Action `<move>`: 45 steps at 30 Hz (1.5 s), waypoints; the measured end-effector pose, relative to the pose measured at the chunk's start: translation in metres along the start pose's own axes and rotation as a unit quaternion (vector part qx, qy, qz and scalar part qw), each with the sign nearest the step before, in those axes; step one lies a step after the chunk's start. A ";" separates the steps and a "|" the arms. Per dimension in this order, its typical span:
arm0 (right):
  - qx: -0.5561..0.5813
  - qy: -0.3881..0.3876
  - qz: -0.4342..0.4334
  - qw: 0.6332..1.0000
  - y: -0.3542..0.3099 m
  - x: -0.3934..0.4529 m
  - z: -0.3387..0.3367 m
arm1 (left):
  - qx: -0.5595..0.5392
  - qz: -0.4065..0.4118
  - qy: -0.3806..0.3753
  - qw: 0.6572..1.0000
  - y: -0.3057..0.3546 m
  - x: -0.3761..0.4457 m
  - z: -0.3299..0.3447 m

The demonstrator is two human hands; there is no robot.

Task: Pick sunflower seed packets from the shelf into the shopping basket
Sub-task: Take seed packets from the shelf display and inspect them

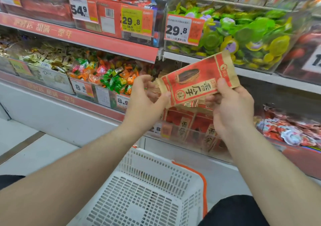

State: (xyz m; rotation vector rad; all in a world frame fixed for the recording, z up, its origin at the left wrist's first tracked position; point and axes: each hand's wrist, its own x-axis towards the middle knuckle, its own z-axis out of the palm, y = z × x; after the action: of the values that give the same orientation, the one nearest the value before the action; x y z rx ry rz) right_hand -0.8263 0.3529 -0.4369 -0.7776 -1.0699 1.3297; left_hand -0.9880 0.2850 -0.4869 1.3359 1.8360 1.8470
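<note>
Price tags on the shelf bins read 54.9 (85, 10), 29.8 (131, 21) and 29.8 (178, 30); the box (52, 79) says "Dove".

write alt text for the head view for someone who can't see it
Both hands, left and right, hold a red and brown sunflower seed packet above an empty white shopping basket. Behind it, shelves hold bins of colourful sweets.

Store aisle, snack shelving, pale tile floor.
Shelves (260, 77) run in tiers with red edge strips (83, 39); clear bins (278, 51) of wrapped candy sit at the front edges, price tags (182, 29) clipped on. White kick panel (69, 121) meets floor (26, 144).
</note>
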 end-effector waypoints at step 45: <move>-0.722 -0.203 -0.094 0.655 0.030 0.107 0.021 | 0.337 0.210 -0.182 0.900 -0.022 0.027 0.027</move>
State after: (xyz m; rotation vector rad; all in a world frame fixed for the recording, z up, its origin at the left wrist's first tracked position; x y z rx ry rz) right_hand -0.8649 0.4589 -0.4400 -1.4347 -2.5488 0.1601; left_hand -0.9941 0.3265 -0.4995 2.2751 2.1701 0.9722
